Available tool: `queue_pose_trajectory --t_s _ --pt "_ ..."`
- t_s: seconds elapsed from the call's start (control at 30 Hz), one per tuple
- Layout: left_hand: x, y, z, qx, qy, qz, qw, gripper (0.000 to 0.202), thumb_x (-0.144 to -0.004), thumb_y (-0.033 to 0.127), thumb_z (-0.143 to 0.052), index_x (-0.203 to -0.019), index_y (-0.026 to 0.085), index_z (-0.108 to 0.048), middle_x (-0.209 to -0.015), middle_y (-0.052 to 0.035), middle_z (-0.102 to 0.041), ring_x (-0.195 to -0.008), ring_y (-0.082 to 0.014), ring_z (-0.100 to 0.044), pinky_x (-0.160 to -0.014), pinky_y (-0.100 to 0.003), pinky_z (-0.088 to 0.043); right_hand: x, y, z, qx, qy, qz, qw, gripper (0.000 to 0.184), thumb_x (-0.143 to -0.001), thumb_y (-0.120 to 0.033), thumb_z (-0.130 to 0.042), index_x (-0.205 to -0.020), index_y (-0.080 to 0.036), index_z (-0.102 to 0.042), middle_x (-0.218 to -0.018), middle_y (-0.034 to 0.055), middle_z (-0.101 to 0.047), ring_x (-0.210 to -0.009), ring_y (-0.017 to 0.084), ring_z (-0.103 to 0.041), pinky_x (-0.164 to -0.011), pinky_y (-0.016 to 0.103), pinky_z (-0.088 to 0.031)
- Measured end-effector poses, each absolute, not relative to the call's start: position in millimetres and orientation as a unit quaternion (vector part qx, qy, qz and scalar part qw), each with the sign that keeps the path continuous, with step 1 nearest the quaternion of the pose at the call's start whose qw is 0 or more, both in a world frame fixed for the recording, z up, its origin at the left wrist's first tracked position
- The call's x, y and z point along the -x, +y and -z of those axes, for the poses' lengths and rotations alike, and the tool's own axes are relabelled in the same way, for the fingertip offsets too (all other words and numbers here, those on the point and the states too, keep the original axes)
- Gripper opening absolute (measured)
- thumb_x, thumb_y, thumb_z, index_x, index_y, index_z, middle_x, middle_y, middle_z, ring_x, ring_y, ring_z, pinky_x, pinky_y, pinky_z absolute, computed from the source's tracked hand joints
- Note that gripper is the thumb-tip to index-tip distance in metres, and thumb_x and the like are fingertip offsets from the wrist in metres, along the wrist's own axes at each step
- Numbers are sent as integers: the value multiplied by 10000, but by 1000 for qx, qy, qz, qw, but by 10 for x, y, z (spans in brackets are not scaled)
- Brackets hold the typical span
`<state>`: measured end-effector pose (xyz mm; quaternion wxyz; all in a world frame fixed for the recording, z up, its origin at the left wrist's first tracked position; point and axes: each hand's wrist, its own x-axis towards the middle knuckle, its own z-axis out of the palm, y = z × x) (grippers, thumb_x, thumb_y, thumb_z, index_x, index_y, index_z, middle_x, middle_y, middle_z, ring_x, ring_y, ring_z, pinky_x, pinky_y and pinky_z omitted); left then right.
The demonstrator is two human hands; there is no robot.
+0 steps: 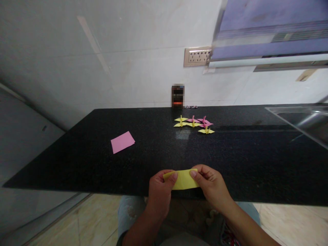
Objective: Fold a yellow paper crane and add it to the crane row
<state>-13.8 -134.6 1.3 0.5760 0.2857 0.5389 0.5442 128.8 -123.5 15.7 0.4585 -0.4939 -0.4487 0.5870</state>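
Note:
A folded strip of yellow paper (185,180) is stretched between my two hands at the front edge of the black counter. My left hand (162,186) pinches its left end, the thumb lying on top. At the other end, my right hand (208,181) grips the upper right corner between thumb and fingers. Farther back, a group of small folded paper cranes sits on the counter, some yellow, like this yellow crane (206,131), and some pink, like this pink crane (193,119). To the left lies a flat pink sheet of paper (122,142), possibly several stacked.
The black counter (84,160) runs back to a tiled wall. A blurred dark upright object (178,96) leans there, beside a small patterned item (191,107). A metal sink (304,119) is at the right, a socket panel (197,56) on the wall.

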Motion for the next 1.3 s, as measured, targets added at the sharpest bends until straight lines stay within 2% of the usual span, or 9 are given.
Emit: queue_pose_trajectory --t_s 0.2,0.43,0.87,1.0,1.1,1.3 --pt "116 -1333 -67 -268 527 -553 587 208 -596 282 -698 -703 118 -628 -609 -19 -630 -575 -139 -560 -566 -248 -433 -1299 -1210 -124 509 -401 -590 482 237 -677 -383 -627 -654 -149 -594 -578 9 -589 -510 123 -503 -486 230 -383" --pt "81 -1350 -121 -290 458 -527 654 217 -674 280 -641 -799 103 -655 -700 -61 -665 -662 -164 -594 -680 -292 -446 -1327 -1212 -118 518 -421 -565 484 234 -697 -373 -611 -685 -140 -614 -612 39 -615 -549 155 -532 -511 259 -411" --pt "70 -1314 3 -289 504 -537 612 216 -630 271 -677 -744 95 -623 -650 -42 -638 -603 -148 -573 -616 -273 -446 -1285 -1205 -56 500 -406 -582 497 227 -706 -382 -600 -687 -157 -595 -587 0 -599 -523 127 -521 -495 227 -396" --pt "66 -1325 24 -294 498 -553 599 201 -664 269 -651 -771 102 -619 -687 -44 -635 -634 -138 -566 -631 -262 -436 -1270 -1203 -38 536 -415 -544 494 257 -703 -395 -596 -641 -146 -590 -527 -8 -551 -471 106 -461 -442 213 -337" --pt "72 -1331 21 -305 500 -543 602 198 -668 268 -644 -775 105 -615 -684 -38 -626 -637 -136 -559 -630 -259 -435 -1280 -1202 -59 535 -437 -532 490 259 -737 -392 -556 -675 -143 -593 -550 -4 -541 -490 108 -451 -454 215 -341" --pt "144 -1301 -86 -389 553 -456 579 227 -605 269 -680 -765 116 -628 -641 -17 -602 -567 -114 -515 -529 -215 -396 -1351 -1197 -115 522 -592 -441 428 261 -795 -339 -488 -635 -149 -569 -563 -8 -481 -531 110 -415 -479 218 -324"
